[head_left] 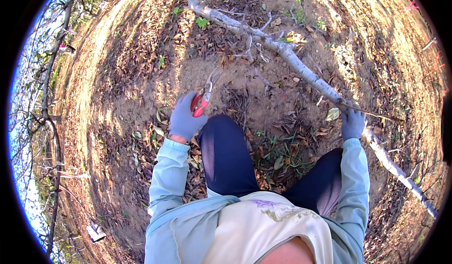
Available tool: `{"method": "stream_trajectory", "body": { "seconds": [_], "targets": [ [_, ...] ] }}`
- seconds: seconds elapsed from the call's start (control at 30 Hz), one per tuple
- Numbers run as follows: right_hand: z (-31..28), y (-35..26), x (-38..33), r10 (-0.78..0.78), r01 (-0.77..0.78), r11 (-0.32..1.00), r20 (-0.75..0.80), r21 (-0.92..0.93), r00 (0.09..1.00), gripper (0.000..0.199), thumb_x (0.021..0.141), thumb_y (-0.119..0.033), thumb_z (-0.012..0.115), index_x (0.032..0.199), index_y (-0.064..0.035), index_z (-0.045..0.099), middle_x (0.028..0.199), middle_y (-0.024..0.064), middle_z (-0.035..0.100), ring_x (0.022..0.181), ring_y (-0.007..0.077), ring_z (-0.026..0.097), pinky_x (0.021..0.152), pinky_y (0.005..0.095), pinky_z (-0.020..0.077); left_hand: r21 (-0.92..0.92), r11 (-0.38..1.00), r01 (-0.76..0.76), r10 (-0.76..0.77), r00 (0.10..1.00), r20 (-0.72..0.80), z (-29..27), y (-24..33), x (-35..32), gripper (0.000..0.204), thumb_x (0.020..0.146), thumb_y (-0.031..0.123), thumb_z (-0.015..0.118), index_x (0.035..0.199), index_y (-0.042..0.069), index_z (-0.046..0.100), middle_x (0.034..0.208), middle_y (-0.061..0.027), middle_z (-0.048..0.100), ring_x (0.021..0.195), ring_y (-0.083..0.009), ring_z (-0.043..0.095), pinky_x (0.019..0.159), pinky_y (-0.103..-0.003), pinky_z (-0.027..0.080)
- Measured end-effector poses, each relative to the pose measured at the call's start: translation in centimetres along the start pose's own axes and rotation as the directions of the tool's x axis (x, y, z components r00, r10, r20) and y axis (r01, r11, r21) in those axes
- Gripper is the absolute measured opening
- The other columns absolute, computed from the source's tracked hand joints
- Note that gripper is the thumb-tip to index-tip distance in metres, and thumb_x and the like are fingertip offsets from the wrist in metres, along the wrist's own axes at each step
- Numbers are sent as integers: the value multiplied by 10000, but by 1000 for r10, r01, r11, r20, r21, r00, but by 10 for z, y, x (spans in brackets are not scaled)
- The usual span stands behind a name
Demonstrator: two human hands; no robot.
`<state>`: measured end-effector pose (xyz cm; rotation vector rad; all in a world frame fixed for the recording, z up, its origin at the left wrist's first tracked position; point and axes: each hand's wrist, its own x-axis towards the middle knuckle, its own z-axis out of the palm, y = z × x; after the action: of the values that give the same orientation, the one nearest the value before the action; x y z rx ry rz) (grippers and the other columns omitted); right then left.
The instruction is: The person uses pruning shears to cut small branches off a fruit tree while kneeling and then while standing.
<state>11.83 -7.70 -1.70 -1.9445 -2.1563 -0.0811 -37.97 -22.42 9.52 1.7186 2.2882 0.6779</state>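
My left hand, in a grey-blue glove, is closed around the red handles of pruning shears. Their metal blades point up and away, slightly right. At the right, my gloved right hand is closed on a long pale branch, which runs from the top middle down to the lower right. A thin brown twig sticks out rightward across this hand; I cannot tell whether it is attached to the branch or held separately. The shears and the branch are apart.
My bent knees are below the hands. Dry leaves and bare soil cover the ground, with green weeds between my legs. Side twigs stand off the branch. Dark tree limbs rise along the left edge.
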Motion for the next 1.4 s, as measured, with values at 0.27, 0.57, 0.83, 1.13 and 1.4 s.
{"method": "stream_trajectory", "body": {
  "seconds": [0.27, 0.57, 0.83, 1.13, 1.4],
  "targets": [
    [0, -1, 0, -24, 24, 1000, -44, -3, 999, 464, 802, -187, 659, 1257, -189, 565, 1224, 83, 575, 1127, 340, 506, 916, 471, 426, 193, 981, -29, 62, 983, -170, 15, 31, 8, 588, 622, 221, 721, 1175, 114, 554, 1011, -121, 586, 929, -339, 592, 755, -428, 477],
    [0, -1, 0, -23, 22, 1000, -51, -10, 998, 479, 805, -199, 661, 1273, -202, 556, 1229, 66, 571, 1126, 327, 505, 928, 465, 418, 94, 993, -70, 86, 980, -177, -2, 38, 17, 615, 612, 193, 712, 1197, 100, 545, 1038, -121, 590, 944, -334, 596, 781, -424, 491],
    [2, 0, 0, -7, 7, 1000, -38, -3, 999, 464, 807, -203, 659, 1262, -194, 568, 1229, 67, 571, 1140, 327, 499, 928, 457, 424, 191, 981, -9, 23, 997, -73, -21, 56, 25, 690, 624, 171, 745, 1269, 90, 514, 1124, -112, 593, 1045, -301, 594, 866, -395, 484],
    [7, 1, -1, -10, 9, 1000, -45, -6, 999, 461, 807, -198, 658, 1260, -192, 572, 1223, 72, 572, 1128, 331, 509, 940, 447, 432, 312, 944, -104, 124, 991, -43, -44, 62, 36, 535, 648, 235, 706, 1156, 142, 567, 983, -119, 599, 909, -328, 605, 764, -425, 485],
    [11, 3, -2, -34, 33, 999, -61, -27, 998, 488, 806, -219, 670, 1280, -201, 558, 1232, 69, 587, 1148, 337, 502, 949, 448, 425, 372, 913, -171, 187, 982, -8, -56, 74, 44, 438, 669, 243, 702, 1080, 140, 594, 978, -115, 599, 918, -338, 601, 769, -444, 469]
  ]
}}
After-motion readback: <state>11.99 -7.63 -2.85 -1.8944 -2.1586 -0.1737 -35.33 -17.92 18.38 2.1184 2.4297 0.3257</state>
